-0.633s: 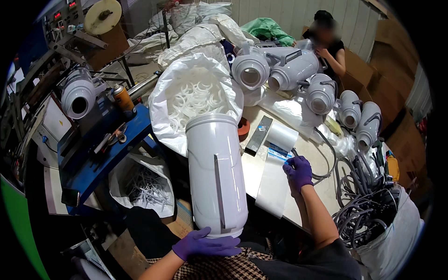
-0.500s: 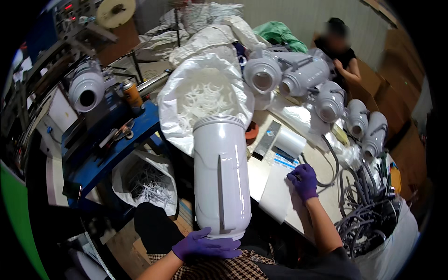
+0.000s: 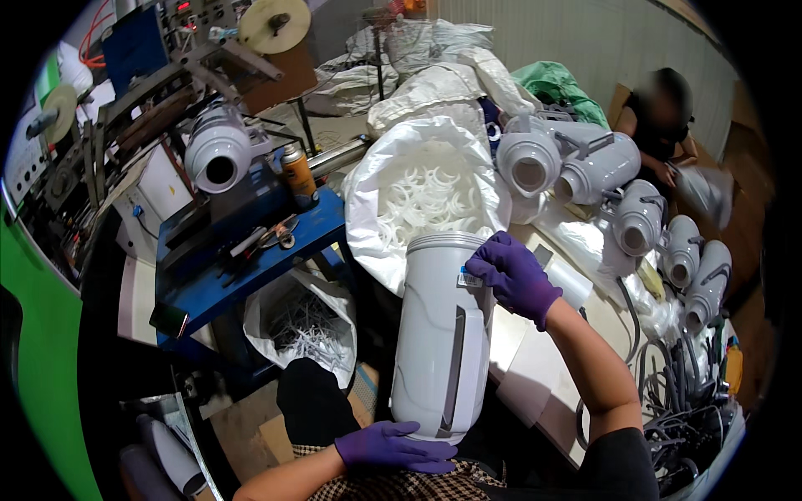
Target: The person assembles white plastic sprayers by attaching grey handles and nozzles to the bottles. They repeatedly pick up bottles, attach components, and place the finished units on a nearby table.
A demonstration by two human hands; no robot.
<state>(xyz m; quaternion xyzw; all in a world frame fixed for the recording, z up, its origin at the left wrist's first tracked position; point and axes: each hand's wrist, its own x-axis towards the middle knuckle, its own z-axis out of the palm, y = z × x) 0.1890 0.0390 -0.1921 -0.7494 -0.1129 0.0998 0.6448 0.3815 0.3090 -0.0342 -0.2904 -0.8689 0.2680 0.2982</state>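
Note:
A pale grey plastic canister (image 3: 422, 351) with a threaded rim and a long side handle leans lengthwise across my lap, its rim end pointing away from me. Around its lower end lies my left hand (image 3: 397, 448) in a purple glove, palm against the base with fingers stretched out. My right hand (image 3: 515, 280), gloved the same, is at the upper right of the canister, fingertips pinched on a small blue-and-white barcode label (image 3: 469, 277) against the wall just below the rim.
Beyond the canister stands a white sack (image 3: 368, 192) of curved white plastic pieces. Several grey canisters (image 3: 597, 171) line the table's far right. At left are a blue bench (image 3: 251, 284) with tools and a spray can (image 3: 297, 174). Dark hoses (image 3: 668, 401) lie right; a person (image 3: 660, 125) sits behind.
My right hand has moved from the label sheet on the table up to the canister, where a label now shows. The canister has turned slightly, and the view has swung left.

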